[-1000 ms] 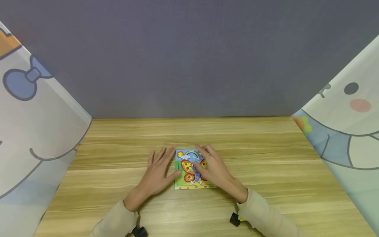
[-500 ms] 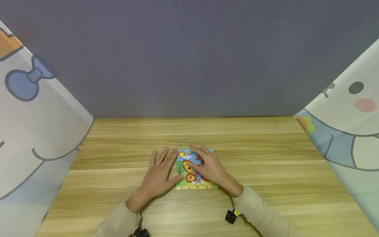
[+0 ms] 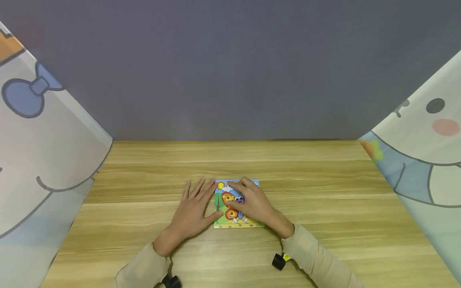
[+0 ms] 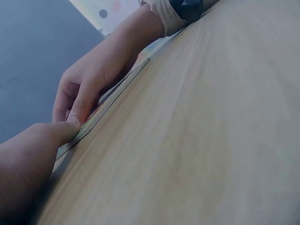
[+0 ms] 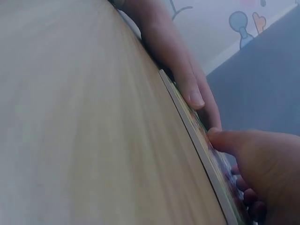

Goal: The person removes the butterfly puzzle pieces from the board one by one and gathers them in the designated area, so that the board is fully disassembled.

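Puzzle board: We see the puzzle board (image 3: 237,225) lying flat on the wooden table (image 3: 144,172), between the two hands.
Left hand: Its fingers are spread; the left hand (image 3: 192,211) has its forefinger at the board's far left corner and its thumb over the left edge, which we judge steadies it.
Right hand: The right hand (image 3: 256,205) arches over the board from the right, thumb and forefinger apart; we cannot tell whether the fingers pinch a piece.
Done: The sun (image 3: 221,185), the tree (image 3: 218,203) and the butterfly (image 3: 231,215)'s left wings show as joined-up picture, so we judge the puzzle well along.
Left to do: Perhaps little, but the right hand hides part of the board, so we cannot be sure.
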`<state>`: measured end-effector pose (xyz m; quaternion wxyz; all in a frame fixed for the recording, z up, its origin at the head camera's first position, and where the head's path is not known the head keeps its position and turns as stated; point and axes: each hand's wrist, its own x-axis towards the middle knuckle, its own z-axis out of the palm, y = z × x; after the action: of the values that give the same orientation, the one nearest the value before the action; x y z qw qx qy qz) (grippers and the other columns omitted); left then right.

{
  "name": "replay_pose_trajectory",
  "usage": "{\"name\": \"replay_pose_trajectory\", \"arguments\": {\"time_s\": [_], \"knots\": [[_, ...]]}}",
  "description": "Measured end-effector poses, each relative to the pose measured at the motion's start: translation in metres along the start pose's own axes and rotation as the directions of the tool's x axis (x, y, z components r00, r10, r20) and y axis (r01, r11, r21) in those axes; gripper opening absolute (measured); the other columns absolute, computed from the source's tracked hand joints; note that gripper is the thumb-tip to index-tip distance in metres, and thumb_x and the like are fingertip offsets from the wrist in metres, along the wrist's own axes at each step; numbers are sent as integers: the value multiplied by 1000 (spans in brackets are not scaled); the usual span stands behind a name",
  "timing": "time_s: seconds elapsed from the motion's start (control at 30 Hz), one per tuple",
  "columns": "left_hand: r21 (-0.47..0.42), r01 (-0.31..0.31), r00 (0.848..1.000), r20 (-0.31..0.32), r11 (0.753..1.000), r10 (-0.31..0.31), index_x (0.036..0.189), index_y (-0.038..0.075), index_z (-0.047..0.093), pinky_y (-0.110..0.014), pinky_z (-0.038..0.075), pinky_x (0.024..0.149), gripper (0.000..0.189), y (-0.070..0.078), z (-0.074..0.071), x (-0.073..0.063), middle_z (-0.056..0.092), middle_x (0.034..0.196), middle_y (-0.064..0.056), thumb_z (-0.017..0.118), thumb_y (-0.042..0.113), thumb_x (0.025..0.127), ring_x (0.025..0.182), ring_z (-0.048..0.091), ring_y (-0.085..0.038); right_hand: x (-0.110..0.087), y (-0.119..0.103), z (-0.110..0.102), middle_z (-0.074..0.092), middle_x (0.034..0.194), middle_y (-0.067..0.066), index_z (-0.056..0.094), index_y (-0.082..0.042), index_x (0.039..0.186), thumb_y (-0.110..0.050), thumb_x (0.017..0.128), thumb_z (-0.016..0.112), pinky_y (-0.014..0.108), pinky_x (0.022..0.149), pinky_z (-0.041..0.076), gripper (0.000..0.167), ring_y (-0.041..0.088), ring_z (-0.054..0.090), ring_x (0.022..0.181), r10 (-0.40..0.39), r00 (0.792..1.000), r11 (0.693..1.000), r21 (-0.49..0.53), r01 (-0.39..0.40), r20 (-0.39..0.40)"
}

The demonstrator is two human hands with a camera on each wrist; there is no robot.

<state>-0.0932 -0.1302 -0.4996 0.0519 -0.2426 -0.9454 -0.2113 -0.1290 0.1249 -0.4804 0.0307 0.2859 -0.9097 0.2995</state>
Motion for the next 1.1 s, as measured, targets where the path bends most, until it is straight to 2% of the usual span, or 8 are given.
{"name": "replay_pose_trajectory", "arguments": {"time_s": [0.23, 0.4, 0.57, 0.73, 0.93, 1.1], "knots": [[7, -16, 1000, -26, 1000, 16, 172, 10, 43, -71, 2, 135, 91, 1, 0, 0, 38, 179, -7, 67, 63, 102, 168, 27, -40, 3, -3, -3, 58, 100, -3, 72, -6, 145, -36, 92, 93, 25, 70, 47, 65, 8, 48, 82, 39, 999, 999, 14, -40, 26], [0, -13, 1000, -20, 1000, 13, 172, 11, 42, -70, 1, 135, 91, 0, 0, 1, 37, 180, -7, 67, 63, 102, 168, 25, -39, 8, -5, -6, 58, 97, -4, 73, -9, 142, -37, 89, 96, 26, 71, 49, 64, 8, 49, 81, 71, 996, 997, 22, -72, 58], [-8, 1, 1000, -3, 1000, -1, 173, 12, 41, -68, -2, 136, 92, 0, 0, 1, 35, 181, -5, 65, 65, 103, 170, 22, -37, 12, -6, -10, 54, 91, -5, 73, -11, 141, -37, 88, 97, 25, 66, 44, 63, 9, 46, 75, 102, 991, 994, 38, -106, 84], [-5, -9, 1000, -21, 1000, 9, 172, 11, 43, -70, 1, 136, 91, 0, 1, 1, 37, 180, -7, 68, 64, 101, 169, 25, -39, 13, -7, -10, 53, 89, -5, 73, -12, 137, -35, 88, 98, 25, 63, 39, 60, 9, 43, 72, 104, 991, 992, 58, -109, 84], [-2, -15, 999, -31, 1000, 15, 171, 10, 44, -72, 3, 135, 92, 0, 1, 1, 38, 179, -8, 68, 64, 101, 168, 27, -41, 13, -8, -7, 56, 92, -5, 72, -13, 136, -32, 85, 100, 27, 68, 43, 61, 11, 48, 78, 129, 990, 987, 90, -133, 49], [-6, -7, 1000, -14, 1000, 7, 172, 11, 42, -69, 1, 136, 92, 0, 0, 1, 36, 180, -7, 67, 65, 102, 169, 25, -39, 8, -4, 0, 63, 102, -3, 70, -13, 134, -30, 81, 103, 29, 74, 48, 65, 13, 55, 85, 129, 991, 985, 120, -125, -27]]}}
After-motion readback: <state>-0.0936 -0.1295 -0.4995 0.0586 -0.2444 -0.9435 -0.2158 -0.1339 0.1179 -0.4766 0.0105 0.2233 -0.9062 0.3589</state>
